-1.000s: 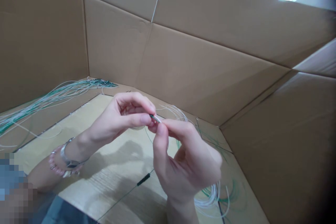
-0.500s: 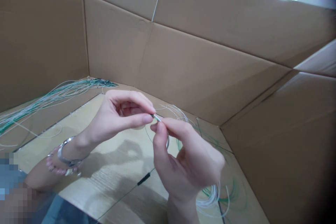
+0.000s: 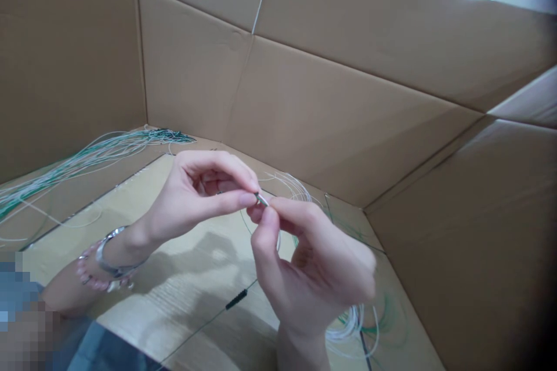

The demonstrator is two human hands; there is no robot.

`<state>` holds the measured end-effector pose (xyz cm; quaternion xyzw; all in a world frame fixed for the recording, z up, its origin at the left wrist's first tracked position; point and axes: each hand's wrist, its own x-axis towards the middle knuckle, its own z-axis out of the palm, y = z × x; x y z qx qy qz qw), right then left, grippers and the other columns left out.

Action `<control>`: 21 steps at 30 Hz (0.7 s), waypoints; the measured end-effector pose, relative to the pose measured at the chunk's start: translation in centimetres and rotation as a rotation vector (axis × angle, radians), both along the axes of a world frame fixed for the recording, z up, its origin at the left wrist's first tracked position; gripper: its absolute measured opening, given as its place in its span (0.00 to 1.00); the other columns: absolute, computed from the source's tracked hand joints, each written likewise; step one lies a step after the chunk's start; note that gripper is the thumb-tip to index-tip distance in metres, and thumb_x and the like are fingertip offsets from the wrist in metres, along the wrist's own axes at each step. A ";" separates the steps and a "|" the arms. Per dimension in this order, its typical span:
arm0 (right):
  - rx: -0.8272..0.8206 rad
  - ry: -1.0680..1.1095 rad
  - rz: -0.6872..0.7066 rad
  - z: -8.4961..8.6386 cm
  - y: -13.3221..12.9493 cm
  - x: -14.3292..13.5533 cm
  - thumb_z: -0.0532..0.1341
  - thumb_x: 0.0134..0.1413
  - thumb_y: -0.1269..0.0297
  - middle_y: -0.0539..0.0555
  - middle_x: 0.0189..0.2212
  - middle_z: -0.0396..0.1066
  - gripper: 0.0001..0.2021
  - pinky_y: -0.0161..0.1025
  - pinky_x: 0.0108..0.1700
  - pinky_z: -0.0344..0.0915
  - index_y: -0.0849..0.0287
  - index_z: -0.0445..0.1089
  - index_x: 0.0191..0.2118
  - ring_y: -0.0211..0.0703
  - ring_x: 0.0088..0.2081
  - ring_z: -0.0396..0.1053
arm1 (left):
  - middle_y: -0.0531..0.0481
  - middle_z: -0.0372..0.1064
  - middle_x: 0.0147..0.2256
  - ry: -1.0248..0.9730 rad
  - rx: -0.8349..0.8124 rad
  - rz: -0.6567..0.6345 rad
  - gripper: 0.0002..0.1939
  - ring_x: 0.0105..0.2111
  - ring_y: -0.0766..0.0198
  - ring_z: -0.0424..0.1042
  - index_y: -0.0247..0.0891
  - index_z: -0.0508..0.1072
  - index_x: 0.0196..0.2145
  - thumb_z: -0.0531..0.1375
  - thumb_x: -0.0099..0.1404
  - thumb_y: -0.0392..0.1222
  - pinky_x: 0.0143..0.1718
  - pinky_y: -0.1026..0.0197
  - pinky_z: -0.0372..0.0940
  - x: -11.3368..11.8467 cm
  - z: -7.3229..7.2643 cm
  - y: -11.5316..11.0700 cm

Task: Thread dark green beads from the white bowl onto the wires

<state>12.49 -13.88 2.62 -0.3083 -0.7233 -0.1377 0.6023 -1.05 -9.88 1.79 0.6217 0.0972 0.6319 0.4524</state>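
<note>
Over the middle of the board, my left hand [image 3: 206, 182] pinches a tiny dark end piece between thumb and forefinger, mostly hidden by the fingertips. White and green wires [image 3: 263, 200] run from that piece into my right hand [image 3: 315, 261], whose thumb and forefinger are closed on them. The fingertips of both hands are almost touching. Below them, a black ribbed sleeve [image 3: 236, 299] sits on a thin green wire that crosses the board. Part of the wires is hidden behind my right hand.
A long bundle of green and white wires [image 3: 82, 162] lies along the left side. Coiled white and green wires [image 3: 348, 324] lie behind my right wrist, and more white loops [image 3: 296, 185] at the back. Tall cardboard walls [image 3: 304, 104] enclose the pale board [image 3: 183, 295].
Both hands have shifted very slightly to the right, still pinching the wires and their dark end. The black ribbed sleeve has moved a little to the left and down.
</note>
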 end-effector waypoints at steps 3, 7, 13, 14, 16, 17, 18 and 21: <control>-0.013 -0.010 -0.002 0.0 0.0 0.0 0.59 0.48 0.76 0.45 0.19 0.69 0.06 0.31 0.21 0.63 0.58 0.68 0.29 0.31 0.19 0.66 | 0.53 0.74 0.27 0.003 0.024 0.010 0.07 0.29 0.68 0.74 0.38 0.77 0.29 0.66 0.55 0.28 0.32 0.69 0.71 0.0 0.0 0.1; -0.033 -0.008 0.001 0.1 -0.1 0.1 0.59 0.49 0.76 0.45 0.19 0.69 0.06 0.30 0.22 0.64 0.57 0.67 0.29 0.31 0.19 0.66 | 0.53 0.74 0.28 0.030 0.051 0.017 0.08 0.29 0.69 0.74 0.38 0.77 0.29 0.65 0.55 0.27 0.32 0.69 0.70 -0.1 0.0 0.1; -0.039 -0.013 -0.004 0.2 0.0 0.2 0.58 0.48 0.77 0.44 0.18 0.68 0.07 0.30 0.20 0.63 0.58 0.67 0.28 0.30 0.19 0.66 | 0.52 0.74 0.27 0.034 0.049 0.041 0.06 0.29 0.68 0.74 0.38 0.77 0.29 0.66 0.55 0.28 0.31 0.68 0.70 0.1 0.0 0.0; -0.041 -0.013 -0.006 0.2 0.1 0.2 0.58 0.48 0.77 0.44 0.18 0.68 0.07 0.30 0.20 0.63 0.57 0.67 0.28 0.30 0.18 0.66 | 0.52 0.74 0.27 0.031 0.039 0.044 0.06 0.29 0.68 0.74 0.38 0.77 0.29 0.66 0.54 0.29 0.31 0.68 0.71 0.1 0.0 0.0; -0.040 -0.010 -0.003 0.2 0.1 0.2 0.58 0.48 0.77 0.43 0.18 0.69 0.07 0.30 0.21 0.64 0.57 0.66 0.27 0.30 0.18 0.66 | 0.52 0.74 0.27 0.024 0.026 0.049 0.05 0.29 0.67 0.74 0.38 0.77 0.28 0.66 0.54 0.29 0.31 0.67 0.71 0.1 -0.1 0.0; -0.044 -0.011 -0.001 0.1 0.1 0.2 0.58 0.49 0.76 0.43 0.18 0.69 0.07 0.30 0.21 0.64 0.56 0.66 0.27 0.31 0.19 0.66 | 0.52 0.74 0.27 0.020 0.023 0.051 0.05 0.29 0.67 0.74 0.38 0.77 0.28 0.66 0.54 0.30 0.31 0.67 0.71 0.2 -0.1 0.0; -0.048 -0.010 0.000 0.1 0.0 0.2 0.58 0.49 0.76 0.43 0.18 0.69 0.07 0.30 0.21 0.65 0.56 0.66 0.27 0.31 0.19 0.66 | 0.52 0.74 0.27 0.017 0.022 0.052 0.06 0.29 0.67 0.74 0.38 0.77 0.28 0.66 0.54 0.30 0.31 0.67 0.71 0.2 -0.1 0.0; -0.055 -0.014 -0.004 0.1 0.0 0.2 0.58 0.49 0.76 0.43 0.18 0.68 0.07 0.30 0.21 0.64 0.56 0.66 0.27 0.30 0.18 0.65 | 0.52 0.74 0.27 0.014 0.026 0.049 0.06 0.29 0.67 0.74 0.38 0.77 0.28 0.66 0.55 0.29 0.31 0.68 0.71 0.2 -0.1 0.0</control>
